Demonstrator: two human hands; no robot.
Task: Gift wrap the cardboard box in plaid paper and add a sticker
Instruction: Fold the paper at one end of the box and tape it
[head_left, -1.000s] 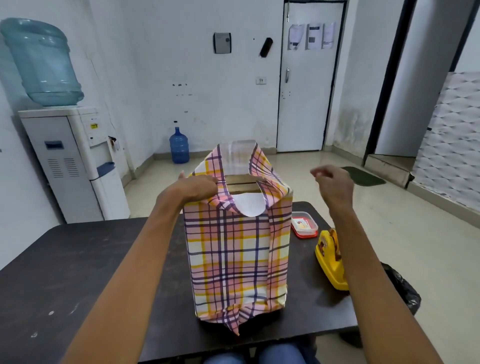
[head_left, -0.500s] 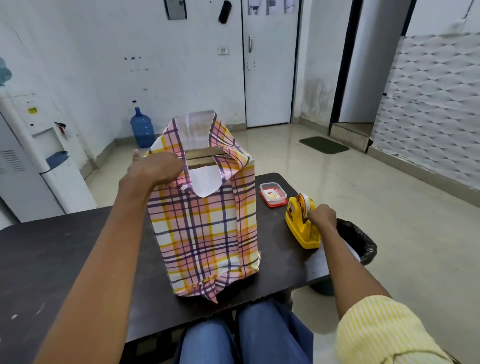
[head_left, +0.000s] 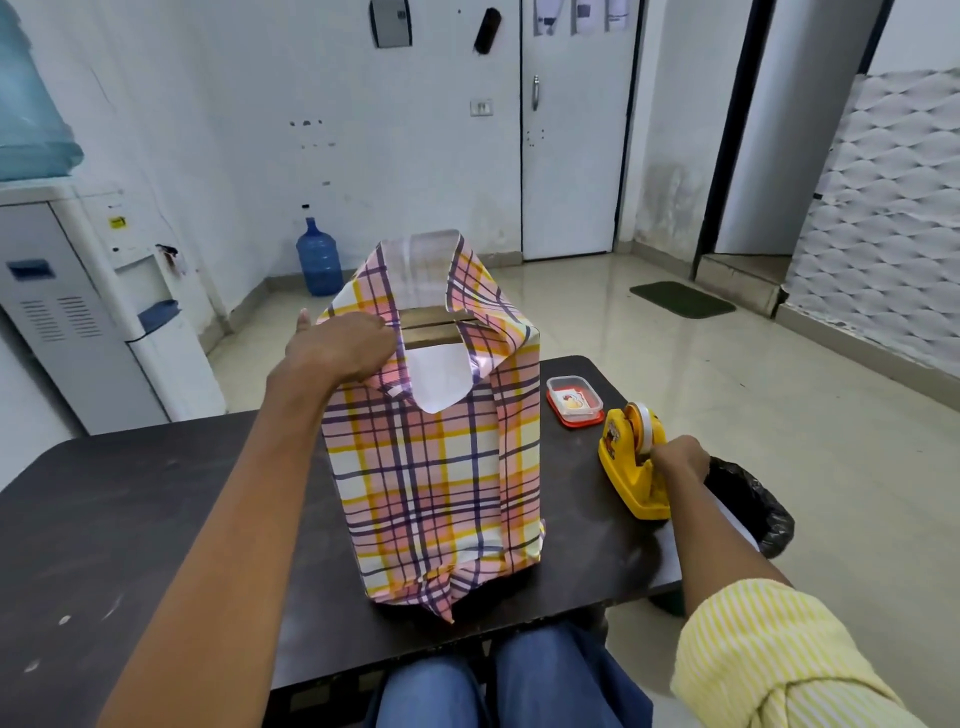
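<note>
The cardboard box (head_left: 434, 330) stands tall on the dark table (head_left: 130, 519), in the middle near the front edge. Plaid paper (head_left: 431, 483) covers its sides. At the top the paper is not closed, so a strip of brown box shows between the flaps. One flap sticks straight up at the back, and a white flap hangs down over the front. The left hand (head_left: 343, 345) sits on the top left side of the box. Its fingers bend over the folded paper there and hold it down, with the thumb poking out behind. The right hand (head_left: 680, 457) is by the right edge of the table. Its fingers are curled against the yellow tape dispenser (head_left: 628, 467). I cannot tell if they pinch the tape. A small clear tub (head_left: 574, 402) with a red bottom sits just behind the dispenser, near the far right corner. A black bag (head_left: 748, 499) is just past the right edge.
</note>
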